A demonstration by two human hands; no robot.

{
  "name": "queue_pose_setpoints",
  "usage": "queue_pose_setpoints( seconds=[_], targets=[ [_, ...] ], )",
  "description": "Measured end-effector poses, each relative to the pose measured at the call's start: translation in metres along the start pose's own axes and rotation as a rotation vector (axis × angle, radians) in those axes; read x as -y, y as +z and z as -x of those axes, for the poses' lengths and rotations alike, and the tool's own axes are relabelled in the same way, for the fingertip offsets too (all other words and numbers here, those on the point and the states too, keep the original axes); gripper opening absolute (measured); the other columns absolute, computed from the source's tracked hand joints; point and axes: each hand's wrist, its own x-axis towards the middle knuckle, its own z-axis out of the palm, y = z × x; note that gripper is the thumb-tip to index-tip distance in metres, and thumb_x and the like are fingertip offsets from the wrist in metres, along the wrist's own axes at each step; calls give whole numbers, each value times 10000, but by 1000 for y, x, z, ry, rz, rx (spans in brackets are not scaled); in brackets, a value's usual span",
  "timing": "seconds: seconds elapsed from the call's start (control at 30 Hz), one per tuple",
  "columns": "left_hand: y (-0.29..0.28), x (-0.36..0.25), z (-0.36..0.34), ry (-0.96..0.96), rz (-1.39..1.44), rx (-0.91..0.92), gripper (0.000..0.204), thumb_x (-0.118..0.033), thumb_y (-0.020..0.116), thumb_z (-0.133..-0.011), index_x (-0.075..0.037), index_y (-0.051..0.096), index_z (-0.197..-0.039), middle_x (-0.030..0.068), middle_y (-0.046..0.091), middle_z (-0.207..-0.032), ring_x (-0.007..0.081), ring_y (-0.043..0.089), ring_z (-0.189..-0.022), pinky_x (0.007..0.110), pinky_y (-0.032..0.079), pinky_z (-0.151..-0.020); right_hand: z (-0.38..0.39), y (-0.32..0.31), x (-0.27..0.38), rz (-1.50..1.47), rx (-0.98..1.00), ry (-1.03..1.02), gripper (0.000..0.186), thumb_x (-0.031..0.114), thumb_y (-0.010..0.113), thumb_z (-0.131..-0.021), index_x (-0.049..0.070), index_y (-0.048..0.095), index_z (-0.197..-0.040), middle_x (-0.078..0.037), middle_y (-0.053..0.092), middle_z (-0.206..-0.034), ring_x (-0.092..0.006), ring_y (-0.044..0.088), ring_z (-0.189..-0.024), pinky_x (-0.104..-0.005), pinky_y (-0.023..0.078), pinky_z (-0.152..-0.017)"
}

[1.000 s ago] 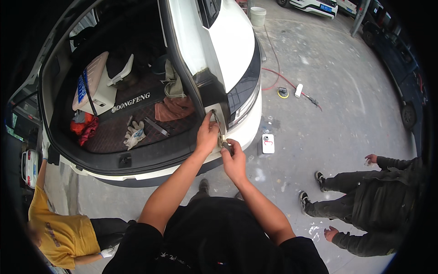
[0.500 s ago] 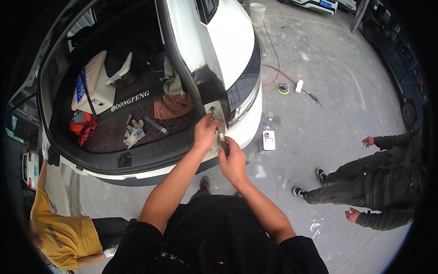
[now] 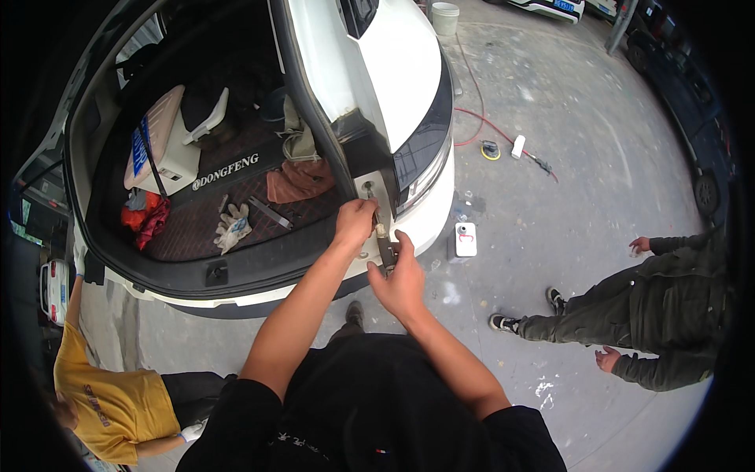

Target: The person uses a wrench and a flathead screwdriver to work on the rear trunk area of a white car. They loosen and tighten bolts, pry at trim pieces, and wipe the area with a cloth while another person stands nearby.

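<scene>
My left hand [image 3: 355, 223] pinches the metal shaft of a hand tool with a dark handle [image 3: 386, 250]; its exact kind is hard to make out. The shaft points up toward a hole in the pale body panel [image 3: 367, 187] inside the tailgate opening, beside the tail light [image 3: 425, 182]. Around the handle, the fingers and thumb of my right hand [image 3: 401, 285] are parted, with the handle in the gap between them. The white car's boot is open in front of me.
In the boot lie a white box [image 3: 174, 161], an orange-brown cloth [image 3: 300, 182], work gloves [image 3: 233, 228] and a red bag [image 3: 146, 219]. A white can [image 3: 465, 240], polisher [image 3: 490, 149] and red hose [image 3: 503, 132] are on the floor. People stand left [image 3: 118, 401] and right [image 3: 668, 307].
My right thumb has moved down off the handle and the grip has loosened. My left hand stays at the shaft. The person on the right has shifted a foot slightly toward me.
</scene>
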Motion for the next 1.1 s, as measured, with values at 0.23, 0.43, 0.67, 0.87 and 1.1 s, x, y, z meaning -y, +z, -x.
queue_pose_setpoints(
  seconds=[0.23,0.43,0.67,0.87,1.1],
  targets=[
    [4,2,2,-71,204,85,299,-286,487,-965,-40,593,-831,23,541,-621,95,469,-488,246,353,-429,5,3,-22,211,-74,-236,478,105,700,-770,21,476,-1183,-133,572,-798,-304,579,-665,-404,451,-581],
    [-4,1,-12,-14,-52,104,364,-335,471,-969,-29,596,-817,38,579,-643,99,480,-490,255,359,-420,6,4,-6,126,-142,-118,343,46,663,-778,20,566,-1106,-143,546,-814,-308,572,-709,-400,447,-584],
    [-6,0,-10,-85,117,179,402,-362,496,-968,-22,594,-778,23,523,-607,85,425,-471,239,329,-405,7,0,-15,303,-45,-284,408,99,654,-798,0,517,-1169,-165,572,-856,-339,598,-759,-416,482,-622],
    [-10,3,-21,-60,22,243,414,-369,482,-973,-21,602,-785,15,499,-595,82,413,-472,247,308,-400,10,7,-8,94,-77,-50,327,27,651,-748,47,609,-1072,-153,554,-863,-316,559,-765,-402,467,-634],
    [-13,5,-18,-39,125,343,430,-389,416,-997,-50,595,-802,1,509,-608,81,438,-503,244,332,-436,9,0,-16,294,-39,-226,383,17,649,-694,121,653,-1062,-138,502,-906,-309,525,-827,-402,466,-662]
  ],
)
